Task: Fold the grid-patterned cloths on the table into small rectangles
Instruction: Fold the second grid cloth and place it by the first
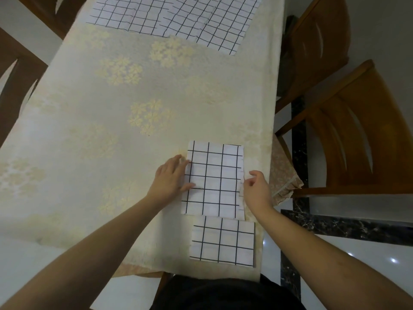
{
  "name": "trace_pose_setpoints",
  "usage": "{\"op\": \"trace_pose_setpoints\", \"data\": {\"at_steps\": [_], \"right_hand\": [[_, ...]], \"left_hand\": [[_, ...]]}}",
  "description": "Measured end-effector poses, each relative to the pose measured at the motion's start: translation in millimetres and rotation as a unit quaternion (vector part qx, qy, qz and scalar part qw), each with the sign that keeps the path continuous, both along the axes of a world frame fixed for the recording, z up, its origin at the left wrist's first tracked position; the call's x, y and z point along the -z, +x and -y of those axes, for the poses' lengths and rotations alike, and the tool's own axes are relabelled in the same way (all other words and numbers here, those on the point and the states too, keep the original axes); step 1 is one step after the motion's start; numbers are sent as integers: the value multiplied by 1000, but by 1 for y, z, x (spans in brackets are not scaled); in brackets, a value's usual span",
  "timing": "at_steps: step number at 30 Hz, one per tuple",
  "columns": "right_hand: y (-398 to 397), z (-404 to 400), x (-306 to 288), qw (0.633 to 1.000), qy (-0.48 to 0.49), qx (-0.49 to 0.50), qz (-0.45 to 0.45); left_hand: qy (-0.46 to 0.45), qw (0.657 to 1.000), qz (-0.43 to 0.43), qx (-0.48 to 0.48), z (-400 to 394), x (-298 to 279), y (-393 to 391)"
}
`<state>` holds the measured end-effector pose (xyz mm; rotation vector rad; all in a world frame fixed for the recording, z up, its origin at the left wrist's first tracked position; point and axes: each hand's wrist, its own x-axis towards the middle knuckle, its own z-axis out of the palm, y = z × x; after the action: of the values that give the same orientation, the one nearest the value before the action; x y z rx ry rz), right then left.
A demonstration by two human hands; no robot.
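Covering the table is a cream tablecloth point(111, 121) with pale flower clusters, and at its far end two unfolded grid cloths point(174, 16) lie flat and overlapping. Near me, by the right edge, the half-folded cloth point(214, 182) has its long axis pointing away from me. Touching its near edge is a smaller folded rectangle point(223, 240) (no readable writing anywhere). My left hand point(172, 177) presses flat, fingers straight, on the cloth's left edge; my right hand point(257, 189) pinches its right edge.
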<state>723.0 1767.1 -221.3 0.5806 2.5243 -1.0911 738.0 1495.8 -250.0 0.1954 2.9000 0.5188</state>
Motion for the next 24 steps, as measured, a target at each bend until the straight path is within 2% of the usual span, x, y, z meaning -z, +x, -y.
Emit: {"op": "trace_pose_setpoints", "data": {"at_steps": [2,4,5,13,17,22,24], "right_hand": [[0,0,0,1000,0,17,20],[-1,-1,-2,998,-19,42,46],[-3,-1,-2,996,-33,56,59],[-15,4,-7,983,-119,85,106],[-14,4,-9,977,-160,97,100],[-14,1,-12,958,-229,142,94],[-15,-2,-13,950,-255,153,96]], "left_hand": [[77,987,-4,-143,-11,-6,-1],[129,956,66,-255,-17,-10,-4],[136,945,95,-282,-18,-11,-5],[179,913,189,-313,-25,-23,-16],[247,878,196,-361,-28,-28,-14],[331,847,179,-377,-26,-35,-8],[393,819,181,-377,-24,-37,-6]]}}
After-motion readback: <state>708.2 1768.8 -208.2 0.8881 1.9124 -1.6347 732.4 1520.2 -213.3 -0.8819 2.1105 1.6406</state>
